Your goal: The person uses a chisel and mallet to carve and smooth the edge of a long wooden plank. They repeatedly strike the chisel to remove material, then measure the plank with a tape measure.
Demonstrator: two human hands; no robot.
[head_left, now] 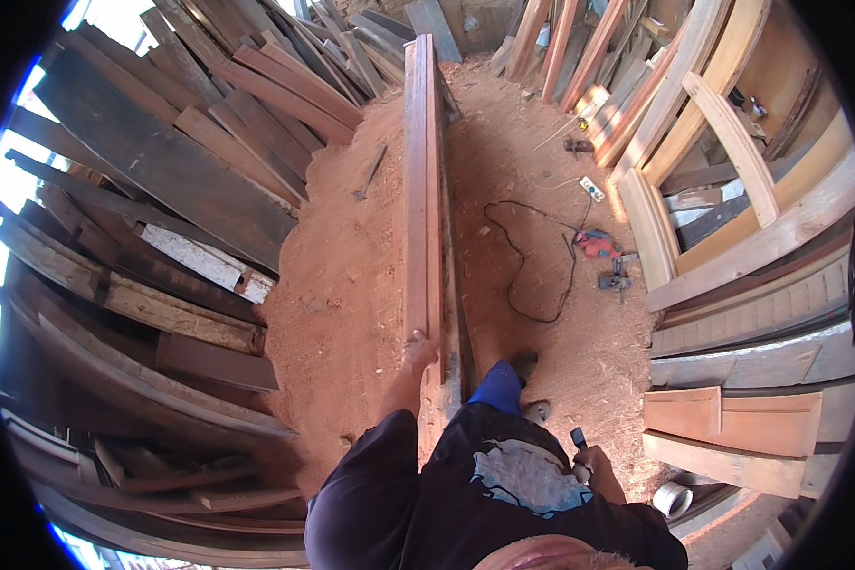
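Observation:
A long reddish-brown grooved wooden board (416, 190) stretches away from me along a narrow beam (453, 323). My left hand (420, 350) is closed on the board near its close end, fingers curled over its left edge. Off to my right, away from the board, my right hand (594, 464) is closed round a short dark tool (579, 438) with a flat end. Its exact kind is too small to make out, and the hand hides its lower part.
A hammer (370, 173) lies on the sawdust-covered ground (337, 256) left of the board. To the right are a red power tool (598, 244), its looping black cord (518, 256) and a white socket strip (592, 189). Stacked planks (171, 142) line the left; wooden frames (731, 237) stand right.

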